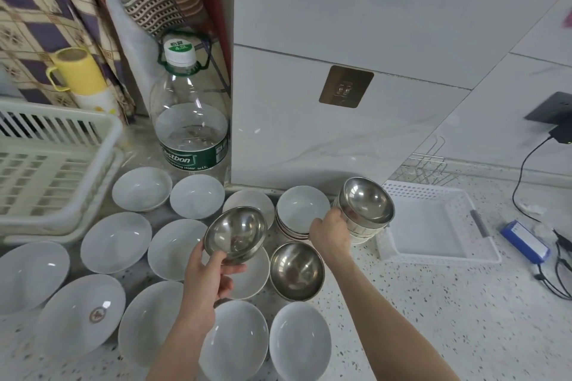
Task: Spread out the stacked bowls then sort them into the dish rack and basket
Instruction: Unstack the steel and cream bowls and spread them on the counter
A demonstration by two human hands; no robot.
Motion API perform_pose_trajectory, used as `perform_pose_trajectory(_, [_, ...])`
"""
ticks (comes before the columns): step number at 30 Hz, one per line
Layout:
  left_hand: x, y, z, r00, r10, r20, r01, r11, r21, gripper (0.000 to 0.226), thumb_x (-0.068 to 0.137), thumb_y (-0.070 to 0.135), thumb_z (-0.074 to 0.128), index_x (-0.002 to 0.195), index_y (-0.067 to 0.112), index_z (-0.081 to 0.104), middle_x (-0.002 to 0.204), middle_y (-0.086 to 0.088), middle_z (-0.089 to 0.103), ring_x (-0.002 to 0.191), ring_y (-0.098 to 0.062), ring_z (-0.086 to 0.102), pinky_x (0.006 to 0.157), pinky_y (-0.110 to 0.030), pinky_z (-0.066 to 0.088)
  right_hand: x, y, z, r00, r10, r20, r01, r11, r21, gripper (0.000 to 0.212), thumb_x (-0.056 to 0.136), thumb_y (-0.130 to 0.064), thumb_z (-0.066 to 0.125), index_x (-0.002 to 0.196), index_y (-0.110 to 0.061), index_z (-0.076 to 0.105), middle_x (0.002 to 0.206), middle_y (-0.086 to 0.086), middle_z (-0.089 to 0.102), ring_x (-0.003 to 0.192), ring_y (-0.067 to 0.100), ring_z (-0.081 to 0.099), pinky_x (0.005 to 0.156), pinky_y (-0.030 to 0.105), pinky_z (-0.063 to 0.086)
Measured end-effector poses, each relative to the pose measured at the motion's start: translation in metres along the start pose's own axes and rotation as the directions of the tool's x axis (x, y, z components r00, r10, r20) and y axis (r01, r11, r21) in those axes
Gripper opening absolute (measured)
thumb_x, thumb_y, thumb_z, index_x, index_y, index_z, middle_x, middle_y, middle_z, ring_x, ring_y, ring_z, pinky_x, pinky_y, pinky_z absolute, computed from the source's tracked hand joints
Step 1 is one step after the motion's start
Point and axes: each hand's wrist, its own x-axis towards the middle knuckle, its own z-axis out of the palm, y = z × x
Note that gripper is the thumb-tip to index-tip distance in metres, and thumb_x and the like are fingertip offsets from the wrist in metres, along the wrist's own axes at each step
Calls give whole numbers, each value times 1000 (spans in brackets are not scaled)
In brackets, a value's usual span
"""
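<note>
**A:** From the head view, your left hand (208, 275) pinches a single steel bowl (236, 233) by its near rim, thumb curled over the edge and fingers under it, and holds it in the air above a white bowl on the counter. Your right hand (330, 233) wraps around the side of the stack of steel bowls (366, 210), which is tilted toward you between the short stack of white bowls (301, 211) and the white basket (433, 225).

**B:** So where do you put the one you hold?

**A:** Judging by the layout, beside the other loose steel bowl (297, 270), on bare speckled counter (418, 303). The white bowls already fill the left side, rim to rim, so keep the steel ones together toward the right. Set it down base first and let go only once it sits flat.

**B:** And the stack?

**A:** Steady it with your right hand while you peel. Steel bowls nest tightly and slide, so lift each one straight up off the next rather than dragging it sideways. The tilt looks risky; bring the stack level before you release it.

**B:** The rack?

**A:** The cream dish rack (46, 170) stands at the far left and holds no bowls that you can see; nor does the basket. Sorting comes after both stacks are spread.
</note>
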Motion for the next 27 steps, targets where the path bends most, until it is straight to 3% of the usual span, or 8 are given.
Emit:
perform_pose_trajectory(6, [-14, 1, -9, 1000, 8, 13, -9, 999, 35, 32, 98, 25, 55, 129, 30, 53, 80, -16, 77, 77, -33, 53, 36, -21, 33, -11, 8, -4, 998, -66, -25, 69, 983, 173, 48, 94, -7, 39, 141, -1, 33, 127, 20, 56, 110, 36, 58, 78, 36, 47])
perform_pose_trajectory(9, [-21, 0, -8, 1000, 13, 19, -15, 998, 61, 27, 97, 26, 56, 123, 34, 56, 80, -16, 77, 72, -31, 53, 37, -21, 33, -27, 22, -11, 992, -117, -41, 124, 938, 324, 52, 90, -8, 40, 142, -14, 37, 110, 0, 61, 89, 26, 67, 69, 35, 55])
perform_pose_trajectory(12, [-26, -2, -5, 999, 22, 33, -25, 996, 90, 27, 96, 22, 54, 119, 37, 57, 79, -16, 76, 66, -28, 51, 39, -22, 32, -48, 45, -21, 991, -114, -74, 135, 893, 430, 53, 87, -8, 42, 137, -25, 43, 96, -6, 65, 73, 14, 69, 55, 21, 51])
perform_pose_trajectory(14, [-30, -5, 0, 999, 26, 47, -31, 993, 116, 33, 93, 17, 53, 121, 35, 56, 77, -16, 76, 67, -29, 53, 39, -20, 31, -63, 64, -27, 990, -84, -111, 127, 874, 470, 46, 88, -8, 44, 132, -25, 47, 77, -5, 69, 62, 5, 66, 47, 15, 46])
perform_pose_trajectory(16, [-34, -7, 8, 997, 24, 69, -35, 986, 163, 35, 91, 16, 53, 121, 36, 56, 74, -16, 76, 55, -23, 52, 38, -19, 30, -78, 83, -34, 990, -34, -136, 100, 853, 512, 42, 89, -9, 44, 127, -28, 48, 65, -4, 69, 58, 1, 64, 46, 15, 45])
perform_pose_trajectory(18, [-40, -10, 18, 995, 19, 98, -39, 978, 205, 37, 92, 18, 54, 119, 42, 54, 71, -16, 75, 40, -13, 46, 35, -19, 31, -92, 102, -39, 988, 24, -151, 65, 825, 561, 43, 91, -9, 45, 128, -31, 47, 65, -4, 70, 57, 1, 63, 51, 22, 45])
perform_pose_trajectory(20, [-48, -15, 29, 991, 2, 136, -34, 971, 238, 40, 92, 17, 55, 121, 46, 52, 69, -15, 74, 36, -9, 45, 35, -18, 33, -104, 120, -43, 982, 88, -166, 31, 797, 603, 45, 91, -9, 45, 131, -29, 47, 67, 1, 70, 55, 2, 62, 55, 25, 45])
perform_pose_trajectory(27, [-78, -41, 84, 951, -30, 309, -64, 955, 290, 43, 92, 17, 61, 124, 44, 50, 67, -4, 66, 50, -7, 58, 40, -17, 35, -116, 171, -61, 938, 277, -210, -62, 726, 684, 46, 92, -7, 45, 135, -21, 45, 66, 9, 67, 58, 13, 59, 55, 31, 44])
